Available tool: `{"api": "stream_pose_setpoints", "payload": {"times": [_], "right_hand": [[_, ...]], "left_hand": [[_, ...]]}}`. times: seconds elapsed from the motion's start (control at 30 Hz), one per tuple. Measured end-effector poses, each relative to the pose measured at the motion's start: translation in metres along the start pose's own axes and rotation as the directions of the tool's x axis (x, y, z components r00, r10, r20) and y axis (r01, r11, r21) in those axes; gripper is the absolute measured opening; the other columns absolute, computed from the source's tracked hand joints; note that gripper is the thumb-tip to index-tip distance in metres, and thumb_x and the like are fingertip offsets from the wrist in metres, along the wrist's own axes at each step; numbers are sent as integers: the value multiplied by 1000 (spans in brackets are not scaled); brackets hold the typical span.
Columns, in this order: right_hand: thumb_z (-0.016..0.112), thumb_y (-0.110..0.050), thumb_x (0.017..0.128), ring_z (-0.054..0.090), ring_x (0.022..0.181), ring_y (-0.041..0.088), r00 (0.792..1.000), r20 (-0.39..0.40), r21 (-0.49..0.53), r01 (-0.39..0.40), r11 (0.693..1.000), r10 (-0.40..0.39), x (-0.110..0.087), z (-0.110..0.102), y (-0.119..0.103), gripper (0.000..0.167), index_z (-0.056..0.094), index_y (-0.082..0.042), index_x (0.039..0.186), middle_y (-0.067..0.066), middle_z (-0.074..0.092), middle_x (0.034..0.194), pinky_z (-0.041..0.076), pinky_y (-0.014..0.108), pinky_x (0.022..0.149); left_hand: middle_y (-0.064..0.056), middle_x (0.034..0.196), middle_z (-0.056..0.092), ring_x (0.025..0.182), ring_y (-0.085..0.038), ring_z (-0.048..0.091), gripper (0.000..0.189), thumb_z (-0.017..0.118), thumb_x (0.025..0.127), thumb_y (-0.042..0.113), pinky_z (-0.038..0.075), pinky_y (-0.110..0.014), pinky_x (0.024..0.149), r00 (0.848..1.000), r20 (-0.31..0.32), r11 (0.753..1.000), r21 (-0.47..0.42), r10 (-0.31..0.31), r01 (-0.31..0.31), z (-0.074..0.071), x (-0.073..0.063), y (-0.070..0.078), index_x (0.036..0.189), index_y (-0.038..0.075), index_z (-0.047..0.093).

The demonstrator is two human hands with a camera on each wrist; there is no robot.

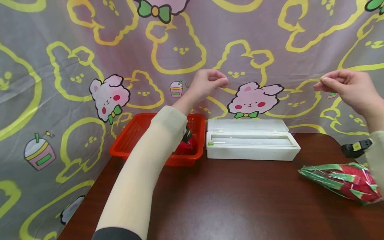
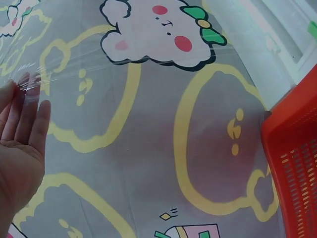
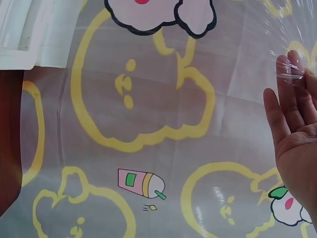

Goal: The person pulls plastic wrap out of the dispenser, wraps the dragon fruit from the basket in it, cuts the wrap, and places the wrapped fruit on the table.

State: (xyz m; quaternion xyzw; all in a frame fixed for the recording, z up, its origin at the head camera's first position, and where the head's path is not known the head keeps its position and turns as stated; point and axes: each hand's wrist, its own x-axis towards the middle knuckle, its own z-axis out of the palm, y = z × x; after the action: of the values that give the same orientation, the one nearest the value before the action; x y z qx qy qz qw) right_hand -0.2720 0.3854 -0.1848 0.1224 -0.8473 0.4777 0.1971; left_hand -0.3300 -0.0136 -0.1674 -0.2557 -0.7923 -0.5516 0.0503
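Both hands are raised in front of the curtain, above and behind the table. With thumb and fingertips, the left hand [image 1: 208,81] pinches one end of a clear sheet of cling film [image 2: 59,74]. Opposite it, the right hand [image 1: 349,86] pinches the other end, where creases fan out from the fingertips in the right wrist view. The see-through film barely shows in the head view. Below and between the hands stands a white cling film box [image 1: 252,154], its lid raised and a small green slider [image 1: 211,143] at the left of its opening.
A red plastic basket [image 1: 126,154] stands left of the box, with a glossy red item [image 1: 187,146] partly hidden by the left arm. A film-wrapped dragon fruit [image 1: 354,181] lies on the right of the brown table [image 1: 234,200]. A patterned curtain [image 1: 183,36] hangs behind.
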Motion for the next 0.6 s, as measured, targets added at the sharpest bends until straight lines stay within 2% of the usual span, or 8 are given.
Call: {"api": "stream_pose_setpoints", "payload": {"times": [0.2, 0.27, 0.43, 0.6], "right_hand": [[58, -19, 97, 67, 73, -4, 1000, -16, 114, 8, 993, -6, 3, -1, -6, 12, 68, -13, 92, -14, 71, 78, 45, 14, 50], [59, -19, 96, 67, 72, -4, 1000, -23, 135, 3, 991, 0, 5, -1, -9, 11, 68, -13, 92, -13, 71, 78, 47, 11, 52], [59, -14, 95, 67, 71, -2, 999, -40, 172, 32, 985, -25, 12, -4, -16, 11, 68, -11, 91, -11, 72, 77, 49, 8, 64], [56, -11, 96, 67, 69, -2, 996, -68, 155, 73, 985, -64, 17, -4, -22, 14, 69, -13, 89, -12, 71, 76, 48, 8, 65]], "left_hand": [[-9, 91, 72, 85, -16, 70, 16, 73, 86, 10, 52, -21, 81, 999, -20, 995, -96, -43, 41, -3, 3, 9, 98, -1, 72], [-9, 90, 72, 85, -17, 70, 16, 74, 85, 9, 53, -21, 80, 998, -28, 994, -96, -55, 52, -5, 6, 12, 98, 0, 72], [-10, 91, 72, 85, -16, 70, 18, 74, 85, 10, 52, -20, 79, 999, -24, 997, -64, -36, 35, -11, 13, 17, 99, -1, 72], [-11, 93, 72, 85, -16, 70, 20, 74, 85, 9, 52, -21, 80, 999, -20, 996, -79, -32, 30, -15, 20, 23, 102, -2, 72]]}}
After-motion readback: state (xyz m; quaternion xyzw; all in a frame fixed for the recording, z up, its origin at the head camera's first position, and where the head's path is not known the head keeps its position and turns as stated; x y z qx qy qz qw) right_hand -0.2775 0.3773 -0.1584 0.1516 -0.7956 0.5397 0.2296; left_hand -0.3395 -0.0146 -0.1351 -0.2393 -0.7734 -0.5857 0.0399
